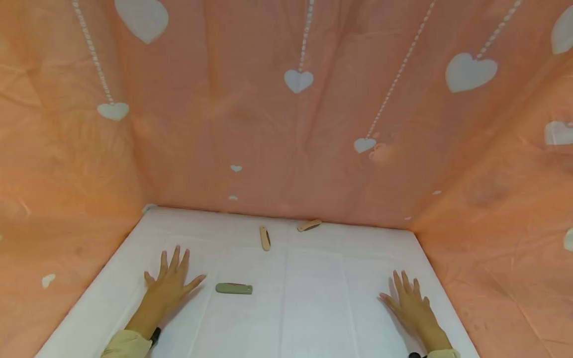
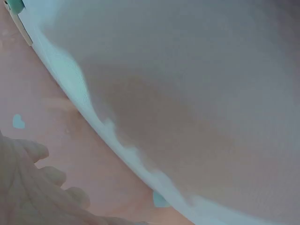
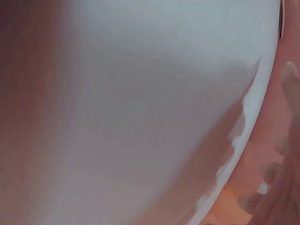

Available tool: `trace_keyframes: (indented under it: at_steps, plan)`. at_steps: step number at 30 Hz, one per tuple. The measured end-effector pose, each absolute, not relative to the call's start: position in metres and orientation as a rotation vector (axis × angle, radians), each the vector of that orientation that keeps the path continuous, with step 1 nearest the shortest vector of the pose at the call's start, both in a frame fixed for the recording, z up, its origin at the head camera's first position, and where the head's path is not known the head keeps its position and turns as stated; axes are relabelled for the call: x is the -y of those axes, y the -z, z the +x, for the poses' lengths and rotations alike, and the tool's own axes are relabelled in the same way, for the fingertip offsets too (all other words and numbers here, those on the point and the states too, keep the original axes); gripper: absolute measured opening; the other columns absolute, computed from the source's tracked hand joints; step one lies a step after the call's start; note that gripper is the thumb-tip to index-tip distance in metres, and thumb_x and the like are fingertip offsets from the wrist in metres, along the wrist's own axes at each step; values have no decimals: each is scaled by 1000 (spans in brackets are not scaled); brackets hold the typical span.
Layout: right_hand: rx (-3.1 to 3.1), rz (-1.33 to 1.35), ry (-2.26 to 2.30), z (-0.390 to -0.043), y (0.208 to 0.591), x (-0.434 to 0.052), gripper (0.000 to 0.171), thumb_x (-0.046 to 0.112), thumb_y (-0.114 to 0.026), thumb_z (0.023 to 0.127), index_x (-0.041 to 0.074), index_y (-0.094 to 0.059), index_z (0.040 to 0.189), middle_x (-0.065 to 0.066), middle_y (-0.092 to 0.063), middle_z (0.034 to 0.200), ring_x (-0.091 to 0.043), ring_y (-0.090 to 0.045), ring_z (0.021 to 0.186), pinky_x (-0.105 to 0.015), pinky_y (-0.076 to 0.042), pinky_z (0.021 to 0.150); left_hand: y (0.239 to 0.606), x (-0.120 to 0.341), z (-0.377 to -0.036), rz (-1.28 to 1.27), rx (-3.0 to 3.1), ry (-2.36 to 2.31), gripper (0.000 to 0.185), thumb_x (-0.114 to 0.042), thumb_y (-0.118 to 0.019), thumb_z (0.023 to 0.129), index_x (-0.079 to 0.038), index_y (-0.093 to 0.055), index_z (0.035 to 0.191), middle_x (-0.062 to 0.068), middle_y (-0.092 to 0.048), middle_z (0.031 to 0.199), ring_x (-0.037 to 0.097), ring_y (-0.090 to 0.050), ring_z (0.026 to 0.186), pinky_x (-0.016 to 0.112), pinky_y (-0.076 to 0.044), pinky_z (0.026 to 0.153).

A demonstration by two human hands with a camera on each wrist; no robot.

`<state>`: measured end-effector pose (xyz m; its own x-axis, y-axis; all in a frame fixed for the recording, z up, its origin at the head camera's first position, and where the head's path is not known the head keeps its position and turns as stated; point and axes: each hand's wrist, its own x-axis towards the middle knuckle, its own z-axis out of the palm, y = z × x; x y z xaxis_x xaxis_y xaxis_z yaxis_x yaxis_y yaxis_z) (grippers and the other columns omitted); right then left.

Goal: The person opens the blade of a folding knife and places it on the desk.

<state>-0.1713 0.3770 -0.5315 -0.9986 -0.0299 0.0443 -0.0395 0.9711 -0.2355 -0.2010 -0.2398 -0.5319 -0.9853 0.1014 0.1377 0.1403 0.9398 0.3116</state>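
Both hands lie flat, palms down, on a white table (image 1: 313,298). My left hand (image 1: 172,281) rests at the left with fingers spread and holds nothing. A green folded pocket knife (image 1: 234,288) lies just to its right, not touched. My right hand (image 1: 409,303) rests flat near the table's right edge, also empty. Farther back lie two tan folded knives, one (image 1: 265,237) at the middle and another (image 1: 309,225) by the back wall. The left wrist view shows my left hand's fingers (image 2: 33,183) blurred over the table edge. In the right wrist view my right hand's fingers (image 3: 281,187) are blurred too.
Orange cloth with white hearts (image 1: 295,124) walls the table at the back and both sides. The cloth's left wall (image 1: 58,209) and right wall (image 1: 506,223) stand close to each hand.
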Motion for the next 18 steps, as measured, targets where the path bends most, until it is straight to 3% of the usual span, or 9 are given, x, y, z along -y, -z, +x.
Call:
trace_keyframes:
  at_steps: [4,8,13,15,18]
  plan:
    - [3083,60,-409,-172,531,-367,83,59,-43,91,1,-20,146,-28,-15,148,-58,-12,127,-77,-20,88,535,241,-201,-204,2992,492,90,-66,-40,88,-6,-13,149,20,-5,152,45,7,135,83,3,83]
    - [3056,98,-486,-175,530,-353,79,54,-44,93,-5,-26,143,-32,-19,145,-60,-16,125,-73,-25,89,533,241,-202,-243,2965,447,82,-62,-43,89,-7,-24,146,22,-16,150,47,-2,135,80,-4,88]
    - [2954,228,-492,-176,529,-339,64,38,-52,95,-9,-37,136,-33,-32,139,-53,-32,122,-65,-33,92,529,239,-200,-324,2934,464,74,-52,-50,91,-3,-32,143,27,-20,147,48,-10,133,71,-15,98]
    - [2858,288,-483,-176,528,-335,55,26,-58,93,-10,-44,130,-32,-42,132,-49,-42,117,-60,-38,92,527,236,-200,-416,2855,482,70,-47,-53,91,0,-36,140,29,-27,143,49,-21,130,65,-29,96]
    - [2728,342,-497,-176,526,-330,42,11,-66,86,-10,-54,121,-28,-55,118,-43,-53,106,-55,-44,88,525,231,-201,-653,2644,414,48,-30,-50,96,3,-46,132,32,-41,133,50,-40,118,56,-48,78]
